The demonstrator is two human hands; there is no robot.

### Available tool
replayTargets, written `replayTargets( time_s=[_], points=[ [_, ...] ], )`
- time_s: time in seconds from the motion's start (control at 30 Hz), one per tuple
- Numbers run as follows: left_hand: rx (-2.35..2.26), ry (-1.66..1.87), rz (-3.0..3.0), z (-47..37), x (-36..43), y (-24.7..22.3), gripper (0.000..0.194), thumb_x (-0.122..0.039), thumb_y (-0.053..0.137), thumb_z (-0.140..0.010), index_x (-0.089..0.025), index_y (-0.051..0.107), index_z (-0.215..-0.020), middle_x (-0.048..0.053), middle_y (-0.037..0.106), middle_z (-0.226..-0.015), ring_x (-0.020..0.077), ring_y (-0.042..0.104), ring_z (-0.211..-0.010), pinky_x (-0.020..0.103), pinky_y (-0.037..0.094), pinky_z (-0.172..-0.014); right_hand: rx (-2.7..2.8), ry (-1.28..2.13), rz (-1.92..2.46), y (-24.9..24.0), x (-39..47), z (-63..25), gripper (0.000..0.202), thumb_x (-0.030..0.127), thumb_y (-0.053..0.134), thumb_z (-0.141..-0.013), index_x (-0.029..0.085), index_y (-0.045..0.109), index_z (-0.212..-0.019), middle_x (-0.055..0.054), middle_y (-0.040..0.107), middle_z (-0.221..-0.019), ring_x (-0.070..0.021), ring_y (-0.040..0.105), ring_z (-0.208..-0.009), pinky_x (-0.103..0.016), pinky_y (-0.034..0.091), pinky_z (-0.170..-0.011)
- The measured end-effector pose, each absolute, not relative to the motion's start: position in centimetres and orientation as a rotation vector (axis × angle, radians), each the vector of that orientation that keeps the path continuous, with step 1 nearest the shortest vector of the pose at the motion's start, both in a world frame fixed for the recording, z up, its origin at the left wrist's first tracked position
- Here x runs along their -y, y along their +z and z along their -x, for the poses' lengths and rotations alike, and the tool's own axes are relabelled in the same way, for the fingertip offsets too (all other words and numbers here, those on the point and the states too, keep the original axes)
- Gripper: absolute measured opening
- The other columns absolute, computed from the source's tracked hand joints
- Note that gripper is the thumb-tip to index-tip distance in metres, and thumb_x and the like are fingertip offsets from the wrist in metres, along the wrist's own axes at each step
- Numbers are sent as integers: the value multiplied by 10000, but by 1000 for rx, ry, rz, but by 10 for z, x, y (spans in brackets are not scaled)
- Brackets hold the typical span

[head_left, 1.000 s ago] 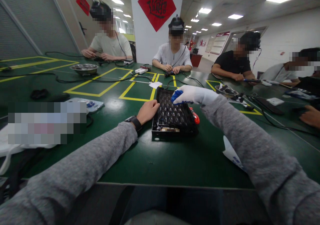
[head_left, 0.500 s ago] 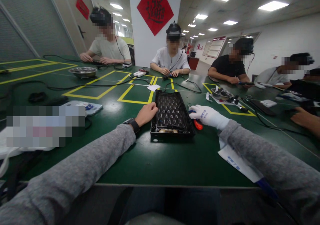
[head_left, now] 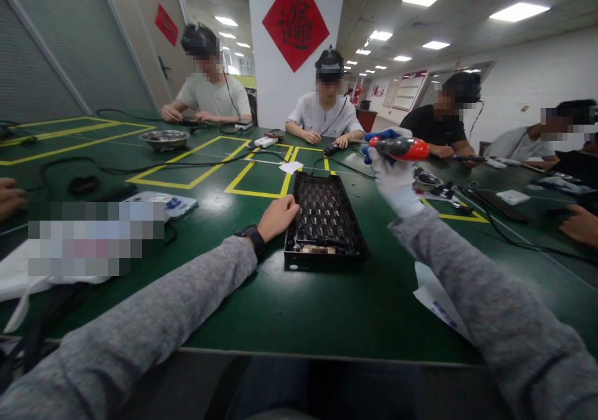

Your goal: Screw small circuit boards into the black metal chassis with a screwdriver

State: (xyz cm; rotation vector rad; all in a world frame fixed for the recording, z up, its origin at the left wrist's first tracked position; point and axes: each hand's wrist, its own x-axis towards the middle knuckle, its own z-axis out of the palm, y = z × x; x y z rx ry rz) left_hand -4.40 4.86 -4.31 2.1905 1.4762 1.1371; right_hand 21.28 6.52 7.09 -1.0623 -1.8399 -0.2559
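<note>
black case's (head_left: pixel 323 217) inner parts too small to tell, loose glove (head_left: pixel 434 300) partly hidden by right sleeve (head_left: pixel 481 301)

Red diamond sign (head_left: pixel 296 24), white pillar (head_left: pixel 261 90)

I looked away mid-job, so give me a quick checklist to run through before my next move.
1. Red tool gripped in the gloved right hand: ok.
2. Left hand at the black case's left edge: ok.
3. Black case flat on the table: ok.
4. Red tool set against the black case: not ok, raised off to its right.
5. Red tool's tip undamaged: cannot tell, too small and blurred.
</note>
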Motion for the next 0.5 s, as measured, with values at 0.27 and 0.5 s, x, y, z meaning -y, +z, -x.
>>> replayTargets(
  time_s=[0.27,0.5],
  points=[
    [-1526,1112,-2158,42,-47,-41,194,-284,403,-789,-187,406,-622,-21,472,-604,132,447,-606,259,310,-587,1404,342,855,5,-34,-153,425,388,366,-884,206,383,-1267,-97,625,-1044,-156,650,-796,-299,542,-702],
    [-1525,1108,-2142,40,-50,-44,184,-284,391,-792,-183,414,-640,-23,467,-611,128,448,-614,249,304,-587,1209,476,654,55,-29,-132,412,414,514,-810,248,454,-1182,-31,647,-975,-151,646,-881,-305,552,-750]
  ],
)
